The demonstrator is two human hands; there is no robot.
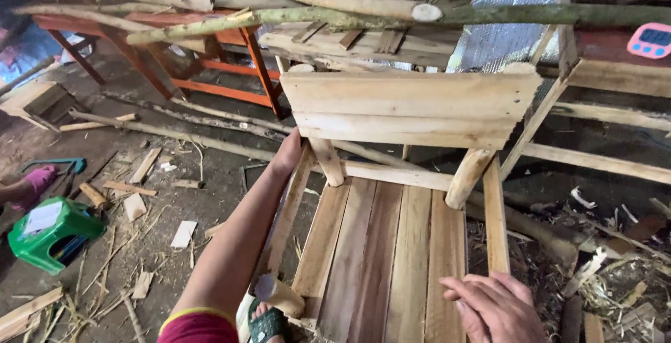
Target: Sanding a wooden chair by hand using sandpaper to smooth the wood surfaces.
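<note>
Right hand [495,306] lies flat, fingers spread, on the near right corner of the pale slatted seat of an unfinished wooden chair [391,245], holding nothing. Left hand [286,155] reaches far along the chair's left side rail, its grip hidden. Steady pressure from both should keep it from rocking. Green plastic stool [52,232] sits far left on the floor.

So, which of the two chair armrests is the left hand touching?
The left hand touches the left armrest, near the backrest; the right armrest is untouched.
</note>
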